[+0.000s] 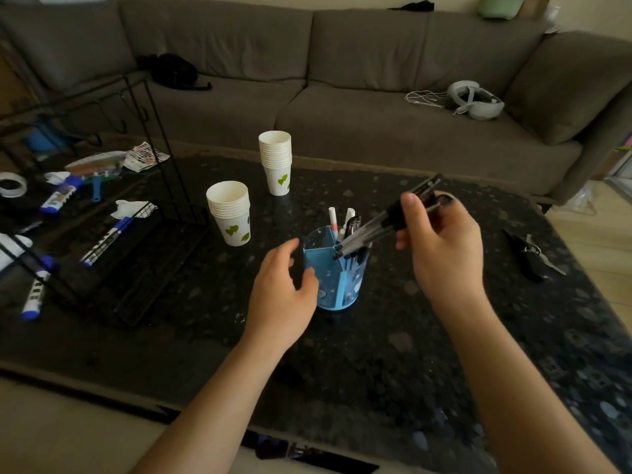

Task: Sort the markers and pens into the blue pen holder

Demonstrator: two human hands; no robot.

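The blue pen holder (337, 283) stands on the dark speckled table (376, 354), split into compartments. Several pens and markers (345, 222) stand in its far compartments. My right hand (444, 244) is closed around a bundle of dark pens (383, 224), held slanted with the tips down inside the holder's right side. My left hand (284, 282) sits just left of the holder with fingers curled and apart, close to its wall, holding nothing. More blue-capped markers (106, 241) (34, 295) lie at the left by the wire rack.
Two stacks of paper cups (229, 213) (276, 162) stand behind the holder. A black wire rack (113, 213), tape (12, 186) and clutter fill the left. Black pliers or keys (528, 256) lie at the right. A grey sofa (342, 80) runs behind the table.
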